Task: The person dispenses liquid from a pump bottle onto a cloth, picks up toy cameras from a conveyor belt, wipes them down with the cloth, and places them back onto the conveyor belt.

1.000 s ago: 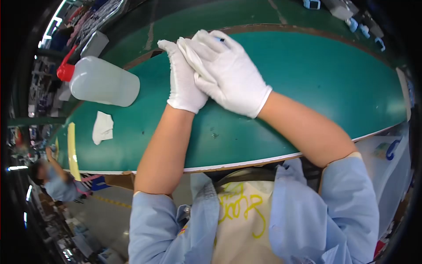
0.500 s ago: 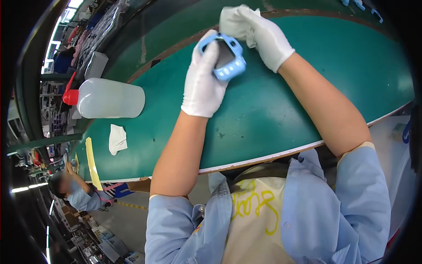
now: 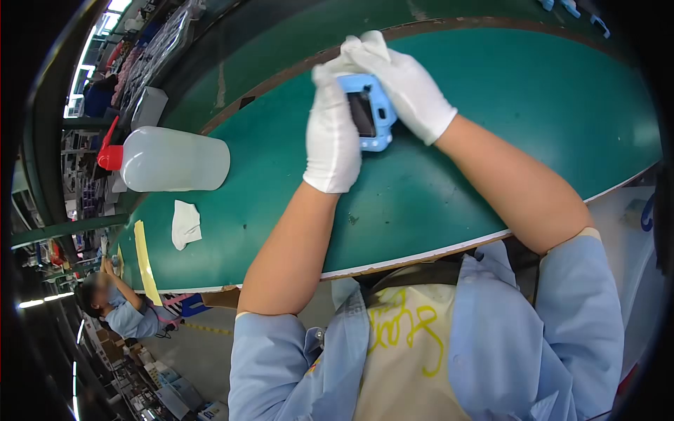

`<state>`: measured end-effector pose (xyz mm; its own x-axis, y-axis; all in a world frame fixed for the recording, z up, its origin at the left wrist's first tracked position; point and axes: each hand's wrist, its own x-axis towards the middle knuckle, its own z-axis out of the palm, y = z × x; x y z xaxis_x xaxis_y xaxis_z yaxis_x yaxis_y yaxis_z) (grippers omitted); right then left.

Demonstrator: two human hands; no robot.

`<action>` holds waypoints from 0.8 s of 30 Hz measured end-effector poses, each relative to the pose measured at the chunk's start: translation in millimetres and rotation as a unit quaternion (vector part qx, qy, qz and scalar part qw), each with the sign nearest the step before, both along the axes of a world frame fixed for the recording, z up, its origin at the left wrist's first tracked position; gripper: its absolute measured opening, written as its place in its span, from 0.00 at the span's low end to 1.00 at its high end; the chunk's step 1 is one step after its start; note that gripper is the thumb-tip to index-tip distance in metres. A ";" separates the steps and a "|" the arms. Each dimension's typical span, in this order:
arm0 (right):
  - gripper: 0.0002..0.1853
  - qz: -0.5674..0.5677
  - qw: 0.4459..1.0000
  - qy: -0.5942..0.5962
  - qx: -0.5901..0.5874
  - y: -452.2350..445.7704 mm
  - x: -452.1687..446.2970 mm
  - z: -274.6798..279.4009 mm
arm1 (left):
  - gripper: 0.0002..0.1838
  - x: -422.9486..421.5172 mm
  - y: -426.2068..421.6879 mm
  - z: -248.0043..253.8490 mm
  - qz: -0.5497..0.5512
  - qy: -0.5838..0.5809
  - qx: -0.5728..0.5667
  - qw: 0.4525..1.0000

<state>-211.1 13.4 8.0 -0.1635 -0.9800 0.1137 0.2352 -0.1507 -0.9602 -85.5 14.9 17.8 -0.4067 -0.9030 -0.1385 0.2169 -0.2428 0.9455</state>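
Observation:
A light blue children's camera [image 3: 380, 119] with a dark screen and small buttons is gripped along its left side by my white-gloved left hand [image 3: 332, 137]. My right hand [image 3: 413, 84], gloved in white too, is closed at the camera's far edge with its fingers bent toward the left fingertips. A white cloth [image 3: 340, 67] is bunched under the right fingers against the camera; its outline blends with the gloves. Both hands are just above the green tabletop [image 3: 449, 189].
On the left lies a translucent bottle [image 3: 175, 159] with a red nozzle. Near it are a white scrap [image 3: 186, 224] and a yellow tape strip [image 3: 147, 263]. Small blue parts [image 3: 570, 8] are at the far right. Another person [image 3: 130, 309] works at far left.
My right hand has come down and left, bringing the cloth to the camera's far edge. The camera has turned more upright in my left hand and moved slightly nearer to me.

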 end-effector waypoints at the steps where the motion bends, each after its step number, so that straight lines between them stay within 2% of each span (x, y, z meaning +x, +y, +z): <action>1: 0.20 -0.014 0.998 0.001 -0.061 5.8 10.1 4.6 | 0.31 6.4 -3.4 3.0 -0.009 0.009 -0.032 0.999; 2: 0.21 -0.003 0.996 0.038 -0.081 8.7 16.6 9.1 | 0.33 12.3 -13.2 1.7 0.011 0.033 -0.004 0.999; 4: 0.21 -0.009 0.989 0.115 -0.088 17.8 32.0 15.0 | 0.30 4.9 -14.7 1.9 0.100 0.188 0.081 0.974; 5: 0.19 -0.025 0.984 0.157 -0.074 22.7 40.1 15.1 | 0.30 12.0 -22.3 -10.9 0.074 0.299 0.118 0.944; 6: 0.17 -0.044 0.974 0.162 -0.152 22.8 46.9 15.2 | 0.27 18.2 -34.1 -30.4 0.026 0.342 0.080 0.936; 7: 0.16 -0.036 0.969 0.178 -0.167 21.3 44.0 18.2 | 0.24 19.9 -40.7 -33.9 -0.024 0.384 0.044 0.922; 9: 0.16 -0.015 0.958 0.209 -0.198 18.7 36.4 24.4 | 0.22 20.4 -45.3 -45.2 -0.119 0.549 0.160 0.811; 11: 0.14 -0.018 0.975 0.151 -0.161 12.5 30.7 30.9 | 0.26 5.1 -33.8 -34.0 -0.004 0.328 0.103 0.939; 12: 0.14 -0.023 0.980 0.154 -0.123 5.0 25.2 32.0 | 0.32 4.1 -31.6 -32.6 0.012 0.188 0.003 0.982; 13: 0.15 -0.029 0.983 0.160 -0.084 -9.4 16.4 30.8 | 0.36 -1.3 -26.3 -25.1 0.050 0.102 -0.077 0.991; 14: 0.14 -0.039 0.969 0.236 -0.066 -31.8 5.3 26.6 | 0.41 -6.9 -21.1 -17.7 0.095 0.008 -0.147 0.984; 15: 0.13 -0.051 0.948 0.309 -0.046 -58.6 -7.1 21.4 | 0.41 -5.6 -20.2 -16.9 0.083 0.012 -0.134 0.987; 16: 0.12 -0.129 0.888 0.407 -0.171 -85.1 -17.5 19.7 | 0.41 -1.0 -20.8 -16.9 0.070 0.013 -0.120 0.990; 17: 0.13 -0.148 0.873 0.455 -0.097 -94.4 -20.3 29.7 | 0.42 2.7 -23.2 -17.1 0.056 0.014 -0.109 0.992; 19: 0.19 -0.175 0.834 0.522 -0.040 -125.4 -23.2 32.0 | 0.42 7.2 -29.2 -18.5 0.054 0.052 -0.055 0.996; 21: 0.16 -0.186 0.857 0.481 0.026 -149.7 -21.1 16.6 | 0.42 11.5 -33.9 -17.7 0.048 0.086 -0.003 0.995; 22: 0.20 -0.145 0.875 0.459 0.051 -159.6 -19.8 9.7 | 0.40 11.5 -36.0 -17.8 0.048 0.091 0.015 0.995; 23: 0.20 -0.115 0.910 0.398 0.006 -194.2 -35.5 -37.3 | 0.40 11.6 -36.7 -17.1 0.039 0.089 0.015 0.995; 24: 0.21 -0.107 0.931 0.350 -0.015 -181.4 -28.6 -24.9 | 0.40 13.2 -36.0 -15.1 0.029 0.084 0.014 0.996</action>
<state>-239.7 -168.0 -16.9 -0.2302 -0.9282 0.2922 -0.4840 -0.1512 -0.8619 -72.3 -21.2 2.7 -0.3732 -0.9225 -0.0989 0.3861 -0.2514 0.8875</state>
